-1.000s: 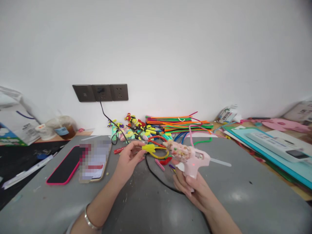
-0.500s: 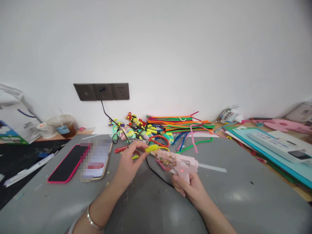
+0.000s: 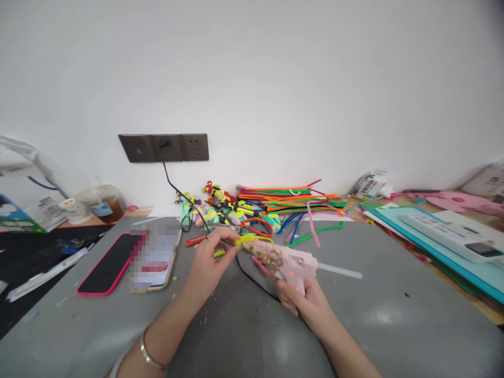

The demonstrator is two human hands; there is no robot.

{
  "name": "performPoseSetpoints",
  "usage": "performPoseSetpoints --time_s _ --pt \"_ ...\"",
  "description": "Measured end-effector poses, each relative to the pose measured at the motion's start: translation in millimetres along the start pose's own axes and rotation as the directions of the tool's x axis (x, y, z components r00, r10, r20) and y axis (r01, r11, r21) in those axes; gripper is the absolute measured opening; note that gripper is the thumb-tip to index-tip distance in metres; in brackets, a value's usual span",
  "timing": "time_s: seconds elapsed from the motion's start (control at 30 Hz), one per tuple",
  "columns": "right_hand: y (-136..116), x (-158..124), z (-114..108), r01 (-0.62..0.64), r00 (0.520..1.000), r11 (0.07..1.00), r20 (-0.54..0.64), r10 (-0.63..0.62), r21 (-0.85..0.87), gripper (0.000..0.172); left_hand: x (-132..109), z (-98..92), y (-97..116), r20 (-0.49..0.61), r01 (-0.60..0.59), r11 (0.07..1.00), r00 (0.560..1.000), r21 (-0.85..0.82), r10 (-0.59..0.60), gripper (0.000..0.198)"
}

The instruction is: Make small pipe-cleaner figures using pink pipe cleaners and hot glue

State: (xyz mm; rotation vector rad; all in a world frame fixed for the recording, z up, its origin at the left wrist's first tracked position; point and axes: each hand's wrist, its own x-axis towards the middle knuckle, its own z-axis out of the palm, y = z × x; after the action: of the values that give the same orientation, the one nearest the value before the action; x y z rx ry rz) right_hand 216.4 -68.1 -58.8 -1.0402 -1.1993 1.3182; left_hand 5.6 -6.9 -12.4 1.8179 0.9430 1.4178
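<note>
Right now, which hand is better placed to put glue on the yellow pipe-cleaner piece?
Right, most likely. The right hand grips the pink glue gun by its handle, nozzle pointing at the yellow pipe-cleaner piece. The left hand pinches that piece, so it looks occupied steadying it.

On the tabletop (image 3: 394, 320), 2 phones (image 3: 106, 265) lie left of the left hand (image 3: 208, 260), which pinches a pipe-cleaner piece (image 3: 247, 240) at the nozzle of the glue gun (image 3: 291, 260) in the right hand (image 3: 306, 300). Behind them, a pipe-cleaner stack (image 3: 291, 197) lies against the wall (image 3: 275, 79); sheets (image 3: 433, 239) lie to the right.

Pink-cased phone (image 3: 104, 270) at left; pipe cleaner stack (image 3: 291, 198), wall sockets (image 3: 164, 147) behind.
</note>
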Motion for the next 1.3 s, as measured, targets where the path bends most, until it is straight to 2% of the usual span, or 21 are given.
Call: performPoseSetpoints --time_s 0.13,0.33,0.57,0.87,1.13,1.3 --pt "7.3 3.7 -5.1 0.033 0.998 0.999 0.049 -0.033 -0.004 0.045 -0.8 0.3 -2.0 -0.002 0.014 1.0 1.0 -0.028 -0.014 0.007" --pt "5.1 3.5 -4.5 0.009 0.999 1.0 0.035 -0.009 0.004 0.051 -2.4 1.1 -3.6 -0.019 0.038 0.997 0.999 -0.07 -0.039 0.007" --pt "-11.8 -1.3 5.0 -0.042 0.999 0.996 -0.012 0.043 0.082 0.05 -3.1 1.4 -3.4 -0.05 -0.01 0.998 0.999 -0.066 0.007 0.006" --pt "-15.6 -0.1 8.5 -0.034 0.999 0.992 -0.02 0.037 0.122 0.048 -3.3 -0.6 -5.3 -0.072 -0.073 0.995 0.995 -0.066 0.068 0.008" --pt "-9.9 2.3 5.0 -0.034 0.999 0.993 -0.016 0.036 0.115 0.047 -3.4 -0.8 -5.9 -0.095 -0.075 0.994 0.993 -0.083 0.067 0.008" --pt "-0.3 6.3 -1.5 0.006 1.0 0.991 0.0 -0.006 0.137 0.042 -3.6 -0.7 -7.8 -0.133 -0.065 0.992 0.99 -0.104 0.051 0.007"
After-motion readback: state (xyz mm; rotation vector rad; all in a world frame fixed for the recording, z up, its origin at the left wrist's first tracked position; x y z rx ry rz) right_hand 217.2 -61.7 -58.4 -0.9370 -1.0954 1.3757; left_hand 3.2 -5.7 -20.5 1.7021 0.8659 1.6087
